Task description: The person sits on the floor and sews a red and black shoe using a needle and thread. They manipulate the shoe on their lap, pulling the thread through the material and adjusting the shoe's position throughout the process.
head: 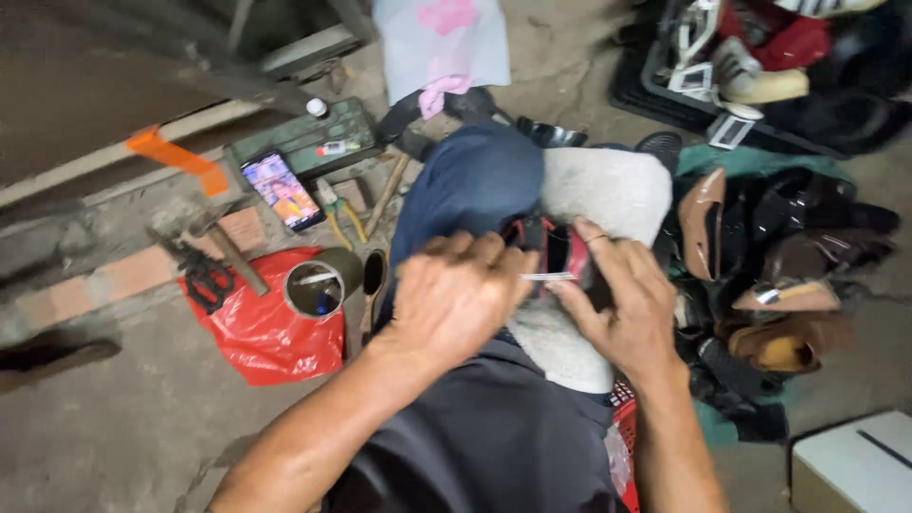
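A red and black shoe [560,249] rests on a pale cloth [608,195] laid over my knee. My left hand [454,293] is closed around the near side of the shoe, and a thin white strip [549,276] sticks out from its fingers. My right hand [622,294] lies on the other side of the shoe with its fingers spread over it, touching the strip's end. Much of the shoe is hidden under both hands.
On the floor to the left are a red plastic bag [266,332], a round tin [315,288], a lit phone [283,191], pliers [338,211], a hammer [220,245] and a green box [304,138]. A heap of shoes [779,285] lies right, a white box [855,465] at bottom right.
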